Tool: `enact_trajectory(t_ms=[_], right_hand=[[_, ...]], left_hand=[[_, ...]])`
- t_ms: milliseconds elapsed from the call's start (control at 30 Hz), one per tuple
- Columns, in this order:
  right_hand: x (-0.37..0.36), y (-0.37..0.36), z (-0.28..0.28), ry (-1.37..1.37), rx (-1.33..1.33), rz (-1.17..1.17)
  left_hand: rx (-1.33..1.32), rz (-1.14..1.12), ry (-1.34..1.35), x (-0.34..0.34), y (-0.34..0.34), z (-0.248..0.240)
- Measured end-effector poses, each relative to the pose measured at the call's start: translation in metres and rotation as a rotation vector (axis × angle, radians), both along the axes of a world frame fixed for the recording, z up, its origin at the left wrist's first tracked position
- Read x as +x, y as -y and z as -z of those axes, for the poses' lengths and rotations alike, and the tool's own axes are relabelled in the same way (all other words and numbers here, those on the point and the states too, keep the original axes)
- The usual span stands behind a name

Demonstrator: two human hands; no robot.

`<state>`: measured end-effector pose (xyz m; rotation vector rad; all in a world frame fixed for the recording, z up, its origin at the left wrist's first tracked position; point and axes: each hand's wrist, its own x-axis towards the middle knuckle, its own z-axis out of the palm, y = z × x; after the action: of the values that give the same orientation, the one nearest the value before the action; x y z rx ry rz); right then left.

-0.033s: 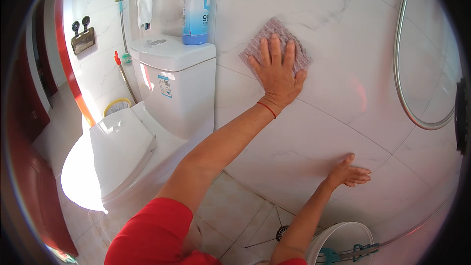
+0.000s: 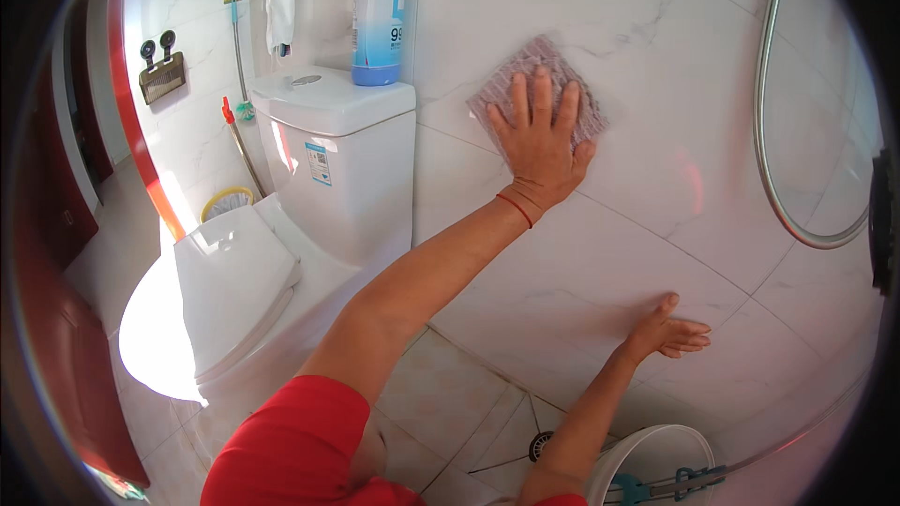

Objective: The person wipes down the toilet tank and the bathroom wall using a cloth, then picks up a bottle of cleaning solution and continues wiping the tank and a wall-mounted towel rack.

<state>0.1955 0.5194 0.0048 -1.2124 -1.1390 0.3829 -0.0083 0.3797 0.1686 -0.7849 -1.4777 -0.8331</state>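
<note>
My left hand (image 2: 545, 145) presses a pinkish-grey patterned cloth (image 2: 581, 98) flat against the pale marbled wall tiles (image 2: 656, 215). Its fingers are stretched out and spread over the cloth, and a thin red cord circles the wrist. Lower and to the right, my right hand (image 2: 667, 330) is held up close to the same wall, fingers extended and thumb apart, with nothing in it. Whether it touches the tiles, I cannot tell.
A white toilet (image 2: 333, 155) stands on the left, with a blue-and-white bottle (image 2: 380, 23) on its tank. A metal shower hose (image 2: 761, 131) hangs at the right. Below my right arm are a white bucket (image 2: 609, 464) and a floor drain (image 2: 539, 446).
My left hand and the cloth have slid slightly to the right along the wall. My right hand stays in nearly the same place.
</note>
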Motion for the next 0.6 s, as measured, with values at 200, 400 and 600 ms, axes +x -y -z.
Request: enact_trajectory(t_ms=[200,400,600], right_hand=[[0.009,-0.002,0.004,0.047,-0.002,-0.029],[0.002,-0.004,0.014,0.122,0.008,-0.025],[0.015,-0.002,0.010,0.114,0.073,-0.036]], left_hand=[[-0.462,0.185,-0.522,-0.028,0.030,-0.060],[0.213,-0.049,0.010,-0.083,0.026,-0.119],[-0.280,0.084,-0.495,-0.057,0.029,-0.108]])
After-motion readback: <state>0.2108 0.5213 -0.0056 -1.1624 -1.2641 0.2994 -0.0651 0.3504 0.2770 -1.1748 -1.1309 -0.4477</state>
